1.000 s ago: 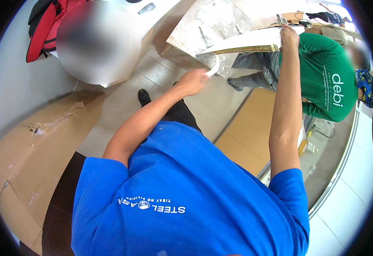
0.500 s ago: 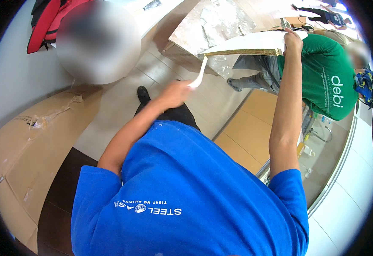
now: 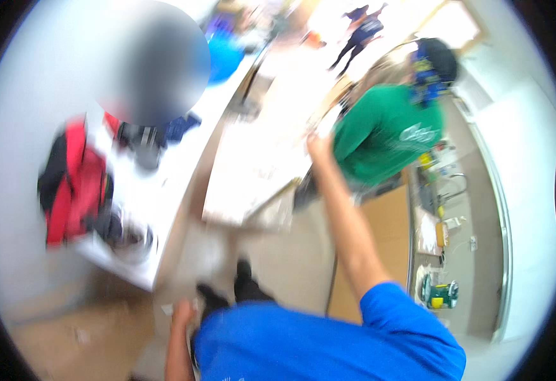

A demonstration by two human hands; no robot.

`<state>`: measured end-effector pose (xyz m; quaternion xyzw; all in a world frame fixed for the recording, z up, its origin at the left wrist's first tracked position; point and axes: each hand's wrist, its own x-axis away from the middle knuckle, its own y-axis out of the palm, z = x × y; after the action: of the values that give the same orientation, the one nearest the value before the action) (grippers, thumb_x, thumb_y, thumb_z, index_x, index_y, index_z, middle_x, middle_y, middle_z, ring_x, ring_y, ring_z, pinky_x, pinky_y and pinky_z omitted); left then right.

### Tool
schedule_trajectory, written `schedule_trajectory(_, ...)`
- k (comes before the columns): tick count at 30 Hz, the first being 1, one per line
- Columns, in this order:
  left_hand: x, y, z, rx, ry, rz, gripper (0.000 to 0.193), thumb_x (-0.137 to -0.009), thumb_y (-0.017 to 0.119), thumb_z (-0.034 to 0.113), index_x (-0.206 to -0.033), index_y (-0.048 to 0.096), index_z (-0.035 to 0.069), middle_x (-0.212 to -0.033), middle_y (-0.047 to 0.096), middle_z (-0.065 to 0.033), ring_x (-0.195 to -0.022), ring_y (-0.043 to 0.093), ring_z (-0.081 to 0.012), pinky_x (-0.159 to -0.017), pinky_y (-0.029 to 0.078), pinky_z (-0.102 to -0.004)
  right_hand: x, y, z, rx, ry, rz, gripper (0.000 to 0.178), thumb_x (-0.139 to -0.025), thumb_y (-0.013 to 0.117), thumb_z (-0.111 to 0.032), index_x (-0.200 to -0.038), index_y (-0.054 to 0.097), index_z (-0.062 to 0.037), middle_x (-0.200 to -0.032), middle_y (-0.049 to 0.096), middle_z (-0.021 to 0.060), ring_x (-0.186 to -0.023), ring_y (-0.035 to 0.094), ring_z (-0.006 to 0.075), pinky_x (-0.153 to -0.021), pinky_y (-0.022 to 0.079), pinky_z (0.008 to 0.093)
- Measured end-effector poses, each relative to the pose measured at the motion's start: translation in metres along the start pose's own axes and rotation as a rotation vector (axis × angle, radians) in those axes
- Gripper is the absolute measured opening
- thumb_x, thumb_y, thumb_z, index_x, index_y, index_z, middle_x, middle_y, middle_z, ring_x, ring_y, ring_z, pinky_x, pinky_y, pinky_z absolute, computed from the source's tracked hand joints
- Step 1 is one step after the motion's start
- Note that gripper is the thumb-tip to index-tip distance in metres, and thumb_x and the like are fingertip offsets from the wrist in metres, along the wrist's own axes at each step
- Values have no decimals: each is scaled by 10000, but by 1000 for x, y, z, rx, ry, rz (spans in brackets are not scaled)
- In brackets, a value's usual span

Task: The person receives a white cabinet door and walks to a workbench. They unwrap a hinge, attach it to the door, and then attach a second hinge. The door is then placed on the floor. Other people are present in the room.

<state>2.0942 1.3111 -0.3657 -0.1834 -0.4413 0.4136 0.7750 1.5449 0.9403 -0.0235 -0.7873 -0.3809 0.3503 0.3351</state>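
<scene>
My right hand (image 3: 319,147) is stretched far forward, closed at the end of a long white panel (image 3: 262,184). The panel's narrow yellowish edge faces me, and motion blur smears its outline against the worktable. Low on the left, beside my legs, my left hand (image 3: 184,312) is closed. A bit of white strip (image 3: 167,309) pokes out of it; the rest is hidden or too blurred to follow. Just beyond my right hand stands a co-worker in a green shirt (image 3: 386,133), turned away from me.
A white counter (image 3: 183,197) on the left bears a red and black bag (image 3: 78,184). Cardboard (image 3: 94,330) lies below it. Along the right runs a bench with a green tool (image 3: 439,292). Another person (image 3: 360,35) is far ahead.
My left hand has dropped back toward my left side with the white strip. The view has swung up and to the right, bringing more of the counter and room into sight. My right hand stays at the panel.
</scene>
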Motion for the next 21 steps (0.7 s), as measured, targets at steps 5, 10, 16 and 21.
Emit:
schedule_trajectory(5,-36,-73,69,123,32,51,325,-962,671,270,-1195,735,51,-1130,731,-269,-1070,698,-460,-941,538,-539,45,-11,-34,-172,290,64,245,-775,637,7,-973,771,-47,-1481,465,248,-1318,556,419,-1124,454,409)
schedule_trajectory(10,-100,-144,184,238,484,701,323,-1030,568,176,-1254,666,-36,-1173,701,-285,-1085,689,-439,-940,524,-505,19,12,18,-71,-14,151,238,-901,609,-155,-1066,743,-45,-1471,458,360,-1341,523,513,-1224,342,537)
schedule_trajectory(16,-115,-265,365,513,631,587,309,-1052,539,144,-1278,666,-23,-973,715,-157,-890,681,-242,-820,533,-370,45,-7,-2,-197,177,96,268,-800,642,-98,-1032,761,-39,-1426,462,236,-1123,639,391,-1011,514,421)
schedule_trajectory(21,-235,-254,419,253,732,572,322,-1025,635,182,-1292,681,9,-1014,754,-130,-919,721,-249,-827,550,-372,54,-29,-4,-215,201,48,319,-823,655,-97,-1132,732,-78,-1634,279,265,-1250,624,471,-1116,471,455)
